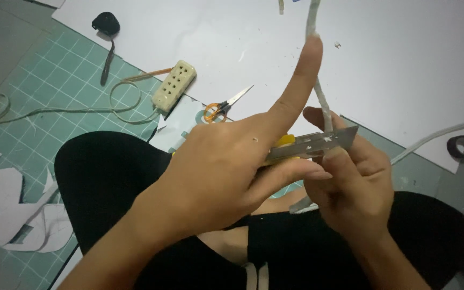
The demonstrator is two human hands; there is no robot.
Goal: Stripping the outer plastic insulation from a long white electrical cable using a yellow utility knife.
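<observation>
- Nearest: black-trousered knees [114, 177], person sitting on the floor.
- Left hand [226, 172] is closed round a yellow-handled utility knife with a bare silver blade [318, 144], index finger stuck straight up.
- Right hand [353, 188] pinches a thin white cord [323, 102] right against that blade, thumb just beside the edge. Looks dicey: if the blade skids off the cord, that thumb could catch it.
- Left on the green gridded cutting mat [55, 86]: white paper scraps [6, 198].
- Farther: orange-handled scissors [222, 107], cream power strip [174, 86], big white paper sheet [393, 64].
- Far left: black tape measure [106, 23]. Far right: dark tape roll [462, 146].
</observation>
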